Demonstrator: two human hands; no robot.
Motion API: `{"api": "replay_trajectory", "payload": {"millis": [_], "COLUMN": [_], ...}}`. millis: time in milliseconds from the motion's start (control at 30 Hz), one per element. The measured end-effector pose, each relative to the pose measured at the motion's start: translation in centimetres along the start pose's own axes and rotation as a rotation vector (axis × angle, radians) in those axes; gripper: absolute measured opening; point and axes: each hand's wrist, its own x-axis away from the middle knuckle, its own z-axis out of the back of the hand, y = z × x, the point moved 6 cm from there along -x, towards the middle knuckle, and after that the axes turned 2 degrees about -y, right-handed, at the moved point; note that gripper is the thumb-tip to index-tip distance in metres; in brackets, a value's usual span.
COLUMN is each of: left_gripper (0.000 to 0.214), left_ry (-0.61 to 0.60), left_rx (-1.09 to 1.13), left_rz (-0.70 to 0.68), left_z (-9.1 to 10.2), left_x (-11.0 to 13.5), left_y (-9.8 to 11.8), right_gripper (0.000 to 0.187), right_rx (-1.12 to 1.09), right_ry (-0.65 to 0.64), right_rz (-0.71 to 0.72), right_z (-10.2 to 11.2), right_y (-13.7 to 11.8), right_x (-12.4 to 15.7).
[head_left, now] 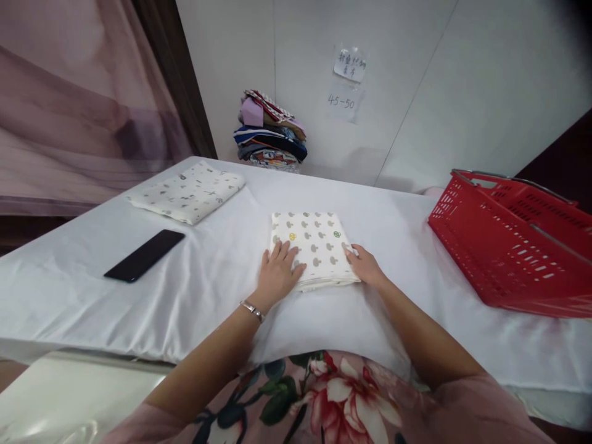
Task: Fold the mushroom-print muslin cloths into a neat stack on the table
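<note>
A folded white cloth (318, 237) printed with grey mushrooms, plus a few yellow and green ones, lies on the white-covered table in front of me. My left hand (278, 271) rests flat on its near left corner, fingers spread. At the right edge, my right hand (365, 265) pinches the folded layers near the front corner; some of its fingers are hidden. Further left lies another folded white cloth (189, 192) with small grey prints.
A black phone (145, 256) lies on the tablecloth (222, 271) to the left. On the right stands a red plastic basket (513, 253). A pile of folded fabrics (271, 132) rises behind the table's far edge, by the wall with handwritten notes (349, 65).
</note>
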Motion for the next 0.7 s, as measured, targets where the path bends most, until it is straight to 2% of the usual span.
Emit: {"api": "replay_trajectory", "payload": {"millis": [133,233,367,433,533,600,700], "left_gripper": [0.047,0.044,0.032,0.027,0.025,0.026,0.025], "left_ry": [0.007,0.042,0.092,0.062,0.001,-0.015,-0.014], "left_rx": [0.007,0.007,0.046,0.088,0.126,0.127,0.125], "left_rz": [-0.006,-0.033,-0.152,-0.218,-0.291,-0.311,-0.330], "left_z": [-0.1,0.3,1.4,1.6,1.5,1.3,1.1], "left_x": [0.0,0.2,0.7,1.0,1.2,1.2,1.3], "left_y": [-0.1,0.0,1.2,2.0,3.0,3.3,3.4], "right_gripper": [0.047,0.052,0.041,0.035,0.029,0.028,0.028], "right_rx": [0.017,0.087,0.117,0.109,0.125,0.160,0.209], "right_ry": [-0.018,0.041,0.226,0.186,0.005,-0.045,-0.055], "right_rz": [0.026,0.069,0.345,0.474,0.619,0.672,0.694], "right_z": [0.2,0.9,2.4,2.3,1.5,1.2,1.2], "right_y": [-0.2,-0.6,-2.4,-3.3,-4.2,-4.4,-4.3], "right_x": [0.2,0.9,3.2,4.4,5.7,6.3,6.5]}}
